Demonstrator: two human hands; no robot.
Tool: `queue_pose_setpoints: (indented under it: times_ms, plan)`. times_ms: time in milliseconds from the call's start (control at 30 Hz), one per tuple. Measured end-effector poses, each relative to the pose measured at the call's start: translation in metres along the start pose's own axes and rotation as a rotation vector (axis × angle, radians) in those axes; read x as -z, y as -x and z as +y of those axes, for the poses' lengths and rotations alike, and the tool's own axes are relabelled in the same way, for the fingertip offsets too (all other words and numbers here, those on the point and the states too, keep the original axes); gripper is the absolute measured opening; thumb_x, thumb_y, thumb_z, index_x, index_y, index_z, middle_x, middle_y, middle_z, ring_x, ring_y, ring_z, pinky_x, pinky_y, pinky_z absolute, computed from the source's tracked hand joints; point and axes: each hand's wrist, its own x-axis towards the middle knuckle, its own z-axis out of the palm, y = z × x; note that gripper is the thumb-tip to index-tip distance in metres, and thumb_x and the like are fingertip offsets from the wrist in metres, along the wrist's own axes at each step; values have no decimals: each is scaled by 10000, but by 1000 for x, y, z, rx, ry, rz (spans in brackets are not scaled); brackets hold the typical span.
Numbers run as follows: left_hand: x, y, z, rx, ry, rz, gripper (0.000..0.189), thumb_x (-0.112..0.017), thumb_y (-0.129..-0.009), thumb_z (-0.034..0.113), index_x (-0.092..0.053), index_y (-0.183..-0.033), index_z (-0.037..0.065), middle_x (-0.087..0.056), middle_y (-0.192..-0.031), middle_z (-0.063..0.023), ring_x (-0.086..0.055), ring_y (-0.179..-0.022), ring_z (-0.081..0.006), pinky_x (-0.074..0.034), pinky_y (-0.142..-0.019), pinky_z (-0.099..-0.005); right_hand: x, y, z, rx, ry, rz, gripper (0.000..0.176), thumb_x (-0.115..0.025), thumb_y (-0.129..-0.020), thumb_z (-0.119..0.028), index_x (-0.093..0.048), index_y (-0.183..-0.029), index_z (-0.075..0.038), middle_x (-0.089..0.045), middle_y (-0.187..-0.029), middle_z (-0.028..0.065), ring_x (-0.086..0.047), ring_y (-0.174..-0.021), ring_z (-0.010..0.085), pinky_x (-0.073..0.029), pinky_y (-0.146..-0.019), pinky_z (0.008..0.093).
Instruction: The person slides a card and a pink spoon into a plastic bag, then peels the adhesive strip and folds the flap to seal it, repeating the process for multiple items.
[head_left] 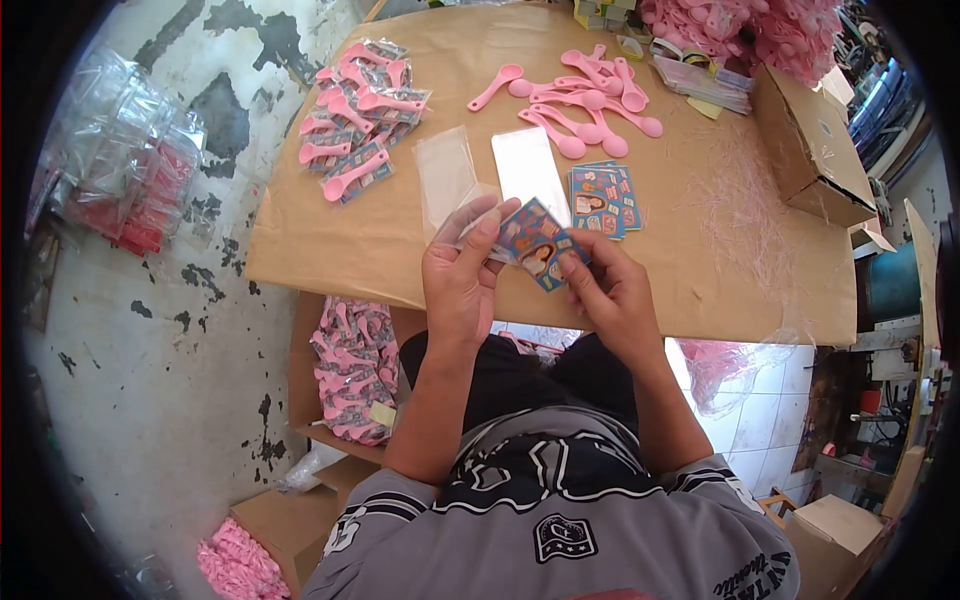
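My left hand point(465, 262) pinches a clear plastic bag point(487, 205) between thumb and fingers. In my right hand point(608, 285) is a blue printed card point(541, 246), gripped at its lower right edge, its upper left corner right at the mouth of the bag. Just beyond my hands lie flat clear bags point(443, 170) and a white stack point(528, 165). To the right is a pile of the same blue cards point(605, 200). Loose pink spoons point(590, 100) lie farther back, and at the left are pink spoons bagged with cards point(360, 120).
Brown paper covers the table point(350, 255). At the right stand an open cardboard box point(815, 145) and pink spoons in a heap point(740, 35). Under the table, a carton holds bagged spoons point(352, 365). Plastic packs point(125, 150) are at the far left.
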Motion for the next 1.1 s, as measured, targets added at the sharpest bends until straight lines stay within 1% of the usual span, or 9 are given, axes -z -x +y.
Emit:
queue_pose_setpoints:
  times_ms: [233,333,367,467,667,767,967,1067,1100]
  plan:
    - [-18,2,1,48,36,-69,328,-680,-1012,63,-602,-1308,-56,-721,-1212,-231,-726,-1103,-234,-612,-952,-360,21,0,-17,3,33,-79,308,-691,-1022,-144,-666,-1294,-1,-674,-871,17,-593,-706,56,-490,-632,234]
    - [-15,3,-2,23,31,-82,330,-685,-1008,57,-602,-1307,-56,-742,-1157,-206,-738,-1056,-215,-617,-932,-355,19,-5,-18,49,-145,8,341,-706,-1006,-105,-611,-1316,-2,-660,-876,18,-611,-731,66,-494,-637,228]
    - [-14,3,-4,6,23,-86,330,-686,-1007,54,-602,-1307,-56,-749,-1139,-197,-741,-1041,-209,-619,-925,-352,19,-5,-20,22,-167,13,339,-726,-987,-75,-569,-1282,-14,-650,-882,19,-620,-742,72,-495,-637,222]
    - [-16,7,-6,-4,30,-75,309,-696,-1001,53,-621,-1283,-48,-756,-1117,-162,-736,-1017,-179,-610,-896,-330,8,-7,-16,37,-192,67,296,-740,-978,-77,-573,-1216,-22,-657,-891,26,-617,-740,67,-490,-640,217]
    - [-8,12,-12,0,-17,-121,336,-711,-988,61,-625,-1297,-38,-733,-1147,-134,-726,-1019,-192,-593,-920,-333,-13,-15,-26,104,-154,40,302,-768,-960,-86,-569,-1179,-26,-635,-852,3,-616,-730,59,-465,-624,208]
    - [-17,16,1,-23,-67,-66,270,-733,-976,54,-672,-1224,-31,-759,-1105,-97,-723,-978,-139,-567,-903,-282,-7,-14,-21,38,-150,-27,293,-775,-956,-90,-561,-1148,-34,-636,-855,0,-616,-730,55,-456,-619,207]
    - [-14,20,-8,-29,-11,-93,272,-738,-977,68,-693,-1233,-14,-759,-1119,-77,-710,-999,-121,-553,-920,-275,-33,-16,-23,136,-256,90,272,-764,-961,-79,-544,-1119,-52,-661,-908,24,-625,-761,64,-483,-652,207]
    - [-14,22,-6,-51,-17,-49,253,-733,-982,70,-704,-1221,-6,-758,-1122,-65,-703,-1011,-115,-541,-940,-279,-40,-17,-21,96,-206,129,279,-751,-964,-53,-534,-1139,-58,-674,-947,27,-633,-802,65,-496,-664,213]
    - [-11,22,-4,-59,-43,-59,305,-714,-991,68,-661,-1282,-8,-720,-1201,-87,-674,-1091,-142,-529,-982,-300,-42,-19,-18,146,-184,129,219,-738,-979,-76,-569,-1114,-46,-691,-979,32,-637,-852,53,-496,-652,219]
